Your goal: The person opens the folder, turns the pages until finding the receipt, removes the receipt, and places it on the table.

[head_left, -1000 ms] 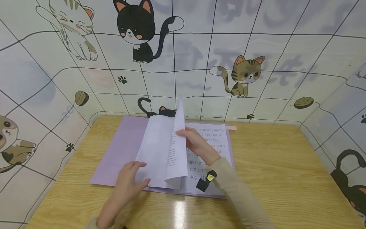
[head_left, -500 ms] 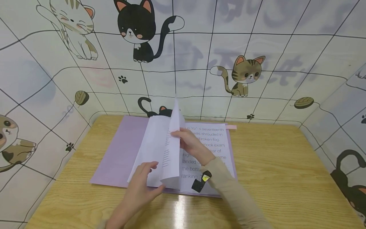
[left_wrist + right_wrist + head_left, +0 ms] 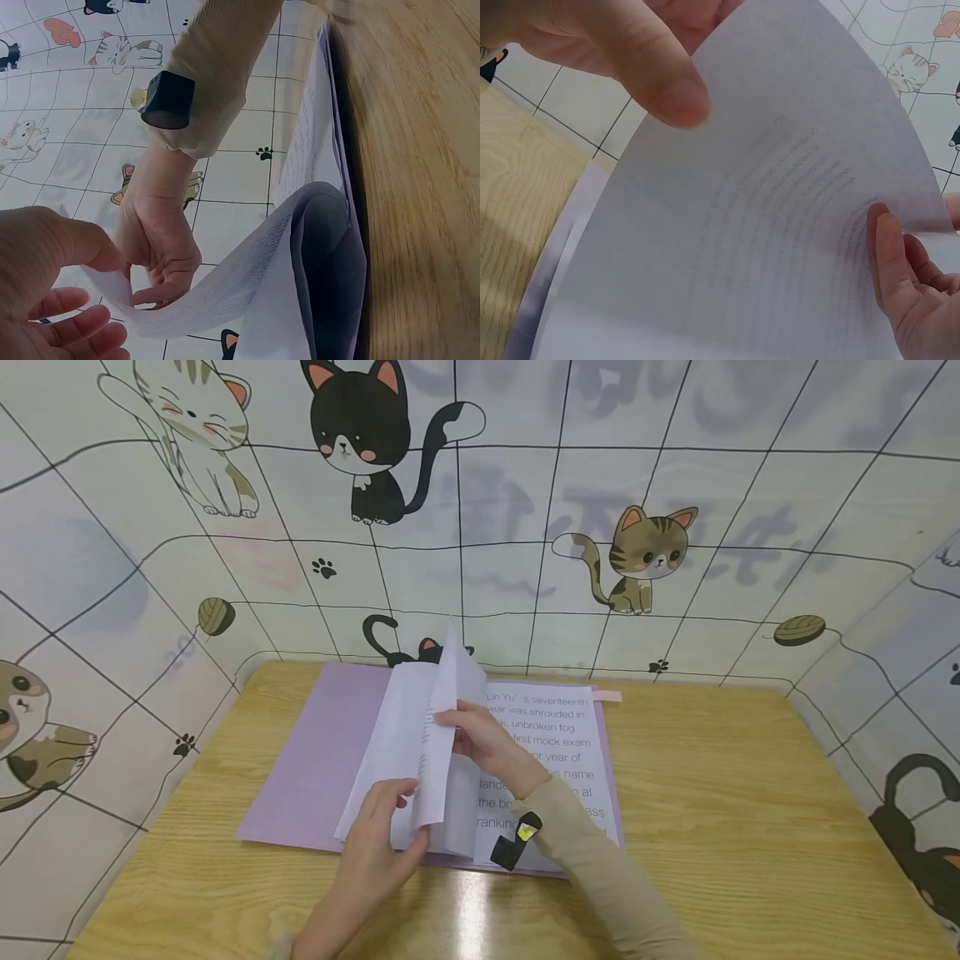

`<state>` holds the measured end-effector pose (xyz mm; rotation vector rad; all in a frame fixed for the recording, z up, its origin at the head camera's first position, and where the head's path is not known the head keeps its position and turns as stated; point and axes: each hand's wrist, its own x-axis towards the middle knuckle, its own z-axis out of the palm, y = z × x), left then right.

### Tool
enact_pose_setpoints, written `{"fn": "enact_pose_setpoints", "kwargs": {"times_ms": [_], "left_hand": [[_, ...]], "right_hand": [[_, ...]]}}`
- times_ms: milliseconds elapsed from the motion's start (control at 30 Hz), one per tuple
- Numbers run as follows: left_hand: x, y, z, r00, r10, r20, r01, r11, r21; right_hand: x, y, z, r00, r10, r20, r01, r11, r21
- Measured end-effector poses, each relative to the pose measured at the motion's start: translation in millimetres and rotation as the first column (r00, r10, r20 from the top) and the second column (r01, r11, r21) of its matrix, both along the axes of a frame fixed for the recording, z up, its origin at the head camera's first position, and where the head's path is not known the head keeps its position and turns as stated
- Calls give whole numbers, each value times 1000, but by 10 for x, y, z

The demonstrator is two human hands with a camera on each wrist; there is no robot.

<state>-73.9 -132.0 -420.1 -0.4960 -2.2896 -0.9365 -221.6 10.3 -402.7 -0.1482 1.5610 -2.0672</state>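
Note:
A stapled-looking booklet of white pages lies open on a purple folder (image 3: 300, 777). In the head view the right hand (image 3: 495, 747) pinches a raised, curved page (image 3: 437, 777) near its free edge. The left hand (image 3: 378, 839) is at that page's lower corner, thumb on one side and fingers on the other, slightly spread. Left wrist view: the left hand (image 3: 56, 277) has its thumb apart from bent fingers, and the right hand (image 3: 161, 240) holds the sheet (image 3: 247, 266). Right wrist view: the sheet (image 3: 735, 195) stands between the left hand (image 3: 622, 52) and the right hand (image 3: 919, 289).
Large printed text covers the right-hand page (image 3: 543, 727). A pink tab (image 3: 608, 696) sticks out at its upper right. The wooden table (image 3: 720, 793) meets a cat-patterned cloth backdrop (image 3: 510, 577) behind and at both sides.
The right hand has moved left with the raised page, uncovering more printed text. From further left, the left hand has come rightward to the page's lower corner.

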Motion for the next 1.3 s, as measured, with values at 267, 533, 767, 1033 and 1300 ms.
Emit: {"fn": "enact_pose_setpoints", "kwargs": {"times_ms": [267,533,767,1033,1300], "left_hand": [[-12,15,-4,998,55,26,-54,998,-33],[-71,-6,-32,998,67,-14,-67,998,-14],[-87,-47,-53,996,87,-19,-88,996,-13],[-103,-124,-102,994,107,18,-107,994,-12],[-129,-242,-183,993,118,13,-118,993,24]], "right_hand": [[13,-44,-23,1000,13,4,-13,1000,2],[32,-51,-5,999,50,-19,-49,999,22],[50,-48,13,998,57,-37,-56,998,21],[61,-51,55,999,43,-33,-42,998,36],[56,5,60,999,24,-24,-22,999,48]]}}
